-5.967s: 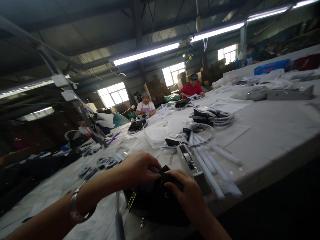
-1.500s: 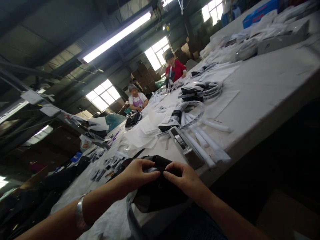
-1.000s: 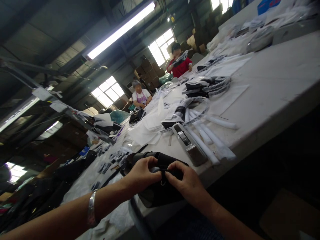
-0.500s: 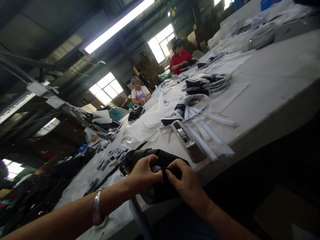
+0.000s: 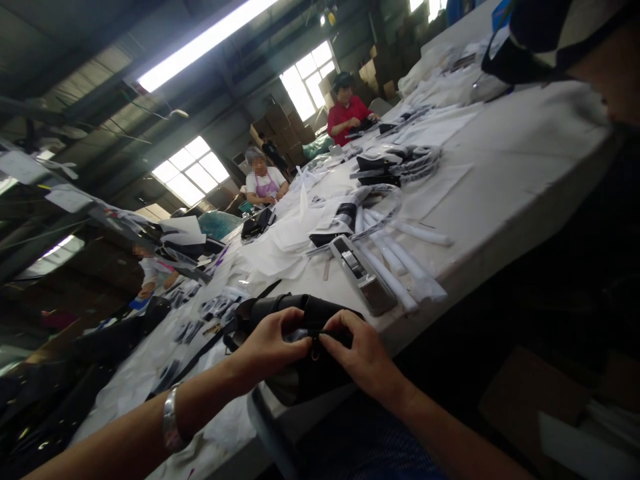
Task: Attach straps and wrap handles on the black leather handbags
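Note:
A black handbag [image 5: 300, 385] rests at the near edge of the white table, its flap raised toward the far side. My left hand [image 5: 273, 343], with a silver bangle on the wrist, pinches the bag's upper edge between thumb and fingers. Close beside it, my right hand [image 5: 364, 352] is closed on the same edge, its thumb and forefinger pressed together. Below the fingertips shows a small metal ring [image 5: 315, 355]. Something pale lies inside the opening by the left thumb; I cannot make it out. A dark strap trails left from the bag.
Just beyond the bag stands a grey tape dispenser [image 5: 364, 280]. White tubes [image 5: 397, 257], black bags with wrapped handles [image 5: 377, 170] and white sheets [image 5: 273, 257] cover the table [image 5: 505, 180]. A person in a cap [image 5: 545, 33] is at the upper right; several others sit further off.
My view has shifted slightly, and the scene sits further left. A person in a cap has come into view at the upper right. Both hands keep their grip on the handbag.

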`<move>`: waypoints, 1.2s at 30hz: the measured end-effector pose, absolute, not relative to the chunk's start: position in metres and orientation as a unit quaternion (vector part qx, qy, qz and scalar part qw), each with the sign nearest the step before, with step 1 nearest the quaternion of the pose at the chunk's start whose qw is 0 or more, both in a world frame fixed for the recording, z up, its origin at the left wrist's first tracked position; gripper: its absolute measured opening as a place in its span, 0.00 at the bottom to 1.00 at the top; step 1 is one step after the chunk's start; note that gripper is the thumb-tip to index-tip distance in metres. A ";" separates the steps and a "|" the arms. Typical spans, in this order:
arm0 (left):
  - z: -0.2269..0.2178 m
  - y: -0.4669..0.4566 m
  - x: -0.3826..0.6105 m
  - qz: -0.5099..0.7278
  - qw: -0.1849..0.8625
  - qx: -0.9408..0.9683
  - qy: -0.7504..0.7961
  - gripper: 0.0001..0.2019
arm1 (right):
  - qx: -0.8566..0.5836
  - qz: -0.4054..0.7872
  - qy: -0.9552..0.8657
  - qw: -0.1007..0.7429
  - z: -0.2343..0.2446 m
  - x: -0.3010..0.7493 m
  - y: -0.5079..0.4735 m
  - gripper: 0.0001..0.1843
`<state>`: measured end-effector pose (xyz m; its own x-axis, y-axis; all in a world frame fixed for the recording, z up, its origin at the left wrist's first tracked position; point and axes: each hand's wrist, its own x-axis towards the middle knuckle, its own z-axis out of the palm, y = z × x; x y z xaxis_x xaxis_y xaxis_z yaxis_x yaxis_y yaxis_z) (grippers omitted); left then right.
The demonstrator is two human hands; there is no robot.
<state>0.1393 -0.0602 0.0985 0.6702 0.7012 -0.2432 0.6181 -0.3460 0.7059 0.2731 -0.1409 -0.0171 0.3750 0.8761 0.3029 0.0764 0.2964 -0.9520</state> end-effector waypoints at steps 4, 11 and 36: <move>0.097 -0.059 0.137 0.056 0.421 0.818 0.387 0.12 | -0.526 0.294 -0.465 0.648 -0.017 0.269 -0.145 0.03; 0.088 -0.060 0.139 0.083 0.395 0.827 0.392 0.12 | -0.552 0.280 -0.463 0.635 -0.015 0.264 -0.147 0.03; 0.085 -0.058 0.127 0.096 0.418 0.822 0.375 0.12 | -0.547 0.322 -0.508 0.583 -0.008 0.281 -0.139 0.06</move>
